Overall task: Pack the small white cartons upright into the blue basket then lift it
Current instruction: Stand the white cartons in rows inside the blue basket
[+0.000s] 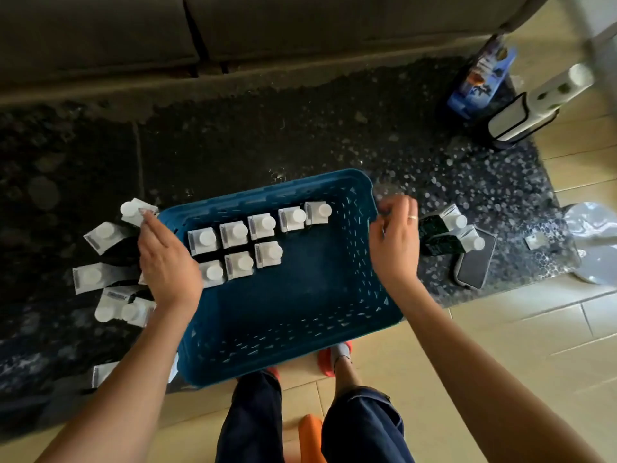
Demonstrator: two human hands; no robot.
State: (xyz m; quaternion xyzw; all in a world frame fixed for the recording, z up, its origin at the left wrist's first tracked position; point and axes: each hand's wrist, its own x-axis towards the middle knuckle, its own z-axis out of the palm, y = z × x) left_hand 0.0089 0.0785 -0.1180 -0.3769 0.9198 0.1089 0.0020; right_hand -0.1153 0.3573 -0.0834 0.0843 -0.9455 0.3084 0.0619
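A dark pebbled rug (300, 135) lies over pale floor tiles in front of a grey sofa (233, 28), and the blue basket (300, 295) sits on the rug's near edge, between the two hands. The left hand (167, 259) reaches over the basket's left rim, fingers stretched forward and loosely spread, their tips touching a loose carton (137, 212) just outside the rim; whether it grips the carton I cannot tell. More loose cartons (100, 285) lie scattered on the rug to the outside of this hand. The right hand (395, 235), wearing a ring, hovers at the basket's right rim with fingers curled and nothing visibly held. Between the hands, inside the basket, eight cartons (253, 242) stand upright in two rows along the far side. Just beyond the right hand two more cartons (447, 235) stand beside a dark phone (474, 265).
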